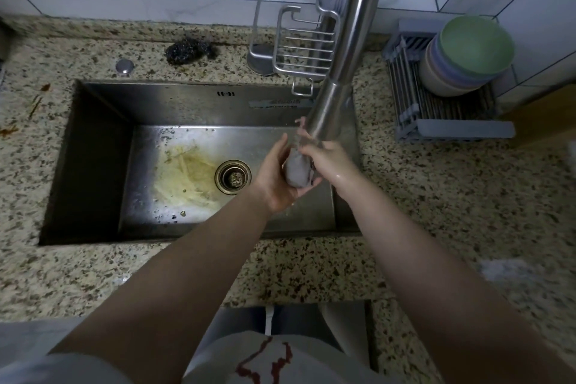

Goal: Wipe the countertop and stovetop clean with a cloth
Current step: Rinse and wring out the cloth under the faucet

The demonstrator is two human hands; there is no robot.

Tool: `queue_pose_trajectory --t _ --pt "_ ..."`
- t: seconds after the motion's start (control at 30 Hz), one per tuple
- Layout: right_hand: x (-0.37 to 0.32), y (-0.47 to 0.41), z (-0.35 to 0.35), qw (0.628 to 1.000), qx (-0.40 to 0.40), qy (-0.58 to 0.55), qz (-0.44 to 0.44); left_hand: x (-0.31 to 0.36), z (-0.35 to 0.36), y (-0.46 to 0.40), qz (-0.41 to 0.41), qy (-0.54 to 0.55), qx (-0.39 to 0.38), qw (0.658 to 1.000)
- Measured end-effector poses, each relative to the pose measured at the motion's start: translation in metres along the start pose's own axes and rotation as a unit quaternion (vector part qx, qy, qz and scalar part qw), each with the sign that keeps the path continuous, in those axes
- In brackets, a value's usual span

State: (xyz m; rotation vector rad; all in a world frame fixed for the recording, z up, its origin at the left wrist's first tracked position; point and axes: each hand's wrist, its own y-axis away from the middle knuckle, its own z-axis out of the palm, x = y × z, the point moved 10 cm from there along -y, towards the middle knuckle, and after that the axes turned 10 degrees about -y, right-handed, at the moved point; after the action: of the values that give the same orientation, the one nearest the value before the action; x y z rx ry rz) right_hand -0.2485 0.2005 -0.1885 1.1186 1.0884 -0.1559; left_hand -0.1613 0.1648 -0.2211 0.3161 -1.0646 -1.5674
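A wadded grey cloth [296, 169] is held over the right side of the steel sink [103, 146], directly beneath the spout of the tall steel faucet [343, 72], with water running onto it. My left hand [274, 181] cups the cloth from below and the left, fingers curled round it. My right hand [327, 156] grips the cloth's upper end from the right. The speckled granite countertop [436, 196] surrounds the sink, with brown smears [37, 100] at the far left. No stovetop is in view.
The sink floor has a yellowish stain [190, 171] beside the drain [232, 177]. A steel-wool scourer [190, 50] and a wire rack [299, 40] stand behind the sink. Stacked bowls [467, 56] sit on a grey drying rack [442, 115] at the right.
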Motion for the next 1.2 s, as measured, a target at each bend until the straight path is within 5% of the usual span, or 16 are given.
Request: queue_pose_trajectory --t 0.2,0.53,0.97,1.2 --pt "-0.015 -0.014 -0.054 0.993 0.083 -0.067 -0.056 -0.017 0.013 -0.006 -0.031 0.059 -0.013 0.998" --pt "0.008 -0.036 -0.079 0.986 0.135 -0.099 -0.009 -0.009 0.033 0.000 -0.041 0.114 -0.055 0.991" --pt "-0.070 -0.098 -0.103 0.980 0.170 -0.053 -0.088 0.002 0.024 -0.017 -0.045 0.133 0.071 0.988" --pt "-0.139 -0.164 -0.103 0.990 0.100 -0.003 -0.096 0.009 0.023 -0.014 -0.040 0.078 0.121 0.989"
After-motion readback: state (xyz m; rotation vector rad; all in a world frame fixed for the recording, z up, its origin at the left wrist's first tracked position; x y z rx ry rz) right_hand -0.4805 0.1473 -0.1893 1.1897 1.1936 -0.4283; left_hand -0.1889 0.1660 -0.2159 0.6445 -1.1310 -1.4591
